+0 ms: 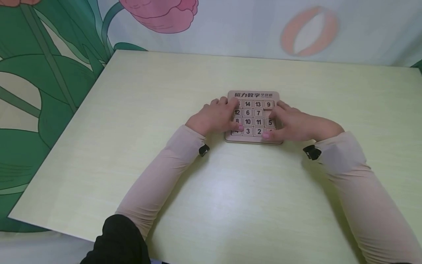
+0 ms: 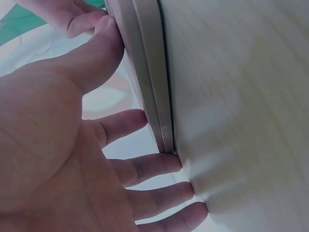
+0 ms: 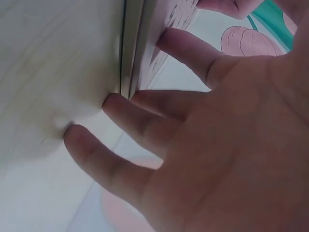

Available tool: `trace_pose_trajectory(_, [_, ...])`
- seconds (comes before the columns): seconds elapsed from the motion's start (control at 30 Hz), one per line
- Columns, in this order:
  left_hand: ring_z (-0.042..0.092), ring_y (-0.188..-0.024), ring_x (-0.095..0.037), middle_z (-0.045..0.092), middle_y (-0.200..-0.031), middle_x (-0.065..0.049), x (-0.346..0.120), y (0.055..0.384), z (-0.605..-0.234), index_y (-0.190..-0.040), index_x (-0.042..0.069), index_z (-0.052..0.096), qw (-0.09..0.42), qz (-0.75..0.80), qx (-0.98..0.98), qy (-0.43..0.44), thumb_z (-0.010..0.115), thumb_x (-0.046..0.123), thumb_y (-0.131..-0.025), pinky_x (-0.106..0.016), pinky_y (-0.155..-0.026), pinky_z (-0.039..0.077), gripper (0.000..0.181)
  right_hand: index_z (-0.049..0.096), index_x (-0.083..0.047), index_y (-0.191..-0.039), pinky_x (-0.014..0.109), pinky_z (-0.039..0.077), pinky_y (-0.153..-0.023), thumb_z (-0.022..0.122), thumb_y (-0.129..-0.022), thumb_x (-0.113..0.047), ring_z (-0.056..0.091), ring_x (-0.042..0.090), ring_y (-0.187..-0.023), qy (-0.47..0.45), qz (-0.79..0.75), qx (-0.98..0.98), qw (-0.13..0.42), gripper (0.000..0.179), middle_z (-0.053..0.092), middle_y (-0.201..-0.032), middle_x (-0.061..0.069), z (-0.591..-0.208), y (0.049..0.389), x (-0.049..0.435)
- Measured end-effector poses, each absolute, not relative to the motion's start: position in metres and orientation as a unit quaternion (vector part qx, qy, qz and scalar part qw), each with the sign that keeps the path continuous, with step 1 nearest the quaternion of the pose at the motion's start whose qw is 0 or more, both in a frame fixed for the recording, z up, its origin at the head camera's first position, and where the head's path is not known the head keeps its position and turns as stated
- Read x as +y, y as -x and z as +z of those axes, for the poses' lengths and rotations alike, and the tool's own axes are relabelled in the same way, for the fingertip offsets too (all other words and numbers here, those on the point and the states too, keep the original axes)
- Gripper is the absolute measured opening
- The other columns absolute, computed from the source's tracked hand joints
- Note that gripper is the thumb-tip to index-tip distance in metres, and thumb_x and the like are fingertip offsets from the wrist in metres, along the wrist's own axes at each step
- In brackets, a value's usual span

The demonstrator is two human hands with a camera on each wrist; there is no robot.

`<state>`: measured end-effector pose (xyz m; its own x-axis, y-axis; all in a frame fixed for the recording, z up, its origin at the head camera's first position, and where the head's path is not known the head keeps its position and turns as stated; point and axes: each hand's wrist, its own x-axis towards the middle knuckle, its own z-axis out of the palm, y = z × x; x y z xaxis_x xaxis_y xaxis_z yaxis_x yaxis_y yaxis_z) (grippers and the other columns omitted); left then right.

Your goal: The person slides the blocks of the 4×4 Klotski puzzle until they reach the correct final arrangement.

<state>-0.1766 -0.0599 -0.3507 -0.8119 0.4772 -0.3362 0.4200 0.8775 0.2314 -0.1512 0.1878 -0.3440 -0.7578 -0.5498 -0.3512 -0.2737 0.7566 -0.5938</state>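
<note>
On the pale surface (image 1: 184,80), nearer its far edge, a number-tile puzzle (image 1: 253,117) lies flat, w/ one vacant cell at the R end of row 2. L hand (image 1: 217,116): spread, fingers nearly straight, touching w/o grasping; thumb & index on the puzzle's L side, little fingertip on the surface. R hand (image 1: 295,121): likewise spread, no grasp; index nr. the vacant cell, thumb at lower R corner. Beyond: backdrop (image 1: 237,38) w/ printed flower (image 1: 165,14).
</note>
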Motion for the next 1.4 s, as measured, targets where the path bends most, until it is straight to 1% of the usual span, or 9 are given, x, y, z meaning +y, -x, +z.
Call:
trace_pose_trajectory(0.13, [0.046,-0.102,-0.027,0.047,-0.114,-0.008,-0.060,0.176,-0.351,-0.136,0.017,0.039,0.195,0.077,0.949,-0.235,0.066,0.059,-0.091,-0.045,-0.090,0.042,0.068,0.053,0.000,-0.127,0.063,0.021,-0.113,0.071,-0.096,-0.036,0.026,0.050,-0.142,0.232,-0.269,0.895,0.271,0.052,0.008,-0.160,0.033,-0.341,0.149,0.187])
trace_pose_trajectory(0.27, [0.046,-0.102,-0.026,0.046,-0.113,-0.008,-0.059,0.176,-0.350,-0.136,0.017,0.039,0.193,0.075,0.949,-0.237,0.066,0.059,-0.091,-0.045,-0.090,0.043,0.067,0.051,0.000,-0.137,0.064,0.023,-0.112,0.068,-0.098,-0.038,0.029,0.054,-0.140,0.221,-0.239,0.904,0.278,0.057,-0.003,-0.161,0.035,-0.337,0.147,0.185])
trace_pose_trajectory(0.4, [0.046,-0.101,-0.026,0.046,-0.113,-0.007,-0.059,0.176,-0.350,-0.136,0.017,0.038,0.193,0.070,0.950,-0.237,0.065,0.060,-0.091,-0.045,-0.089,0.043,0.068,0.037,0.006,-0.151,0.066,0.023,-0.111,0.064,-0.099,-0.043,0.025,0.057,-0.139,0.212,-0.189,0.915,0.286,0.076,-0.004,-0.159,0.036,-0.334,0.145,0.184])
trace_pose_trajectory(0.53, [0.046,-0.102,-0.026,0.046,-0.114,-0.007,-0.058,0.176,-0.350,-0.136,0.017,0.037,0.196,0.069,0.949,-0.235,0.065,0.060,-0.091,-0.044,-0.090,0.042,0.068,0.020,0.007,-0.156,0.065,0.018,-0.113,0.063,-0.098,-0.048,0.016,0.056,-0.142,0.201,-0.187,0.912,0.305,0.091,-0.010,-0.159,0.035,-0.333,0.143,0.181])
trace_pose_trajectory(0.77, [0.045,-0.105,-0.026,0.047,-0.117,-0.007,-0.058,0.177,-0.350,-0.138,0.018,0.036,0.201,0.071,0.949,-0.230,0.065,0.059,-0.091,-0.044,-0.093,0.041,0.068,0.007,0.004,-0.159,0.066,0.014,-0.113,0.065,-0.095,-0.053,0.003,0.053,-0.146,0.198,-0.194,0.912,0.303,0.104,-0.016,-0.158,0.036,-0.338,0.138,0.176])
trace_pose_trajectory(0.97, [0.045,-0.105,-0.027,0.046,-0.119,-0.008,-0.059,0.177,-0.350,-0.138,0.018,0.036,0.201,0.070,0.950,-0.229,0.064,0.059,-0.091,-0.045,-0.095,0.041,0.068,0.000,0.003,-0.159,0.080,0.021,-0.100,0.057,-0.091,-0.070,0.003,0.055,-0.146,0.178,-0.116,0.936,0.279,0.115,-0.012,-0.160,0.034,-0.344,0.134,0.169])
trace_pose_trajectory(1.07, [0.045,-0.106,-0.027,0.047,-0.121,-0.009,-0.059,0.177,-0.350,-0.139,0.018,0.036,0.203,0.069,0.950,-0.229,0.064,0.059,-0.091,-0.045,-0.096,0.041,0.069,-0.006,0.003,-0.158,0.084,0.017,-0.097,0.055,-0.089,-0.075,0.001,0.056,-0.145,0.166,-0.099,0.943,0.272,0.121,-0.016,-0.160,0.031,-0.348,0.134,0.167])
trace_pose_trajectory(1.23, [0.045,-0.106,-0.027,0.047,-0.122,-0.009,-0.059,0.177,-0.351,-0.139,0.018,0.036,0.202,0.067,0.949,-0.233,0.064,0.060,-0.091,-0.046,-0.095,0.041,0.069,-0.012,0.000,-0.158,0.083,0.009,-0.101,0.050,-0.087,-0.080,-0.006,0.055,-0.146,0.152,-0.102,0.946,0.268,0.123,-0.021,-0.159,0.030,-0.353,0.136,0.168])
trace_pose_trajectory(1.4, [0.045,-0.107,-0.028,0.047,-0.122,-0.010,-0.059,0.177,-0.351,-0.138,0.017,0.036,0.202,0.066,0.949,-0.235,0.064,0.059,-0.091,-0.047,-0.095,0.042,0.069,-0.016,-0.004,-0.158,0.082,0.005,-0.102,0.048,-0.087,-0.081,-0.012,0.052,-0.146,0.143,-0.120,0.943,0.275,0.122,-0.019,-0.158,0.033,-0.356,0.139,0.170])
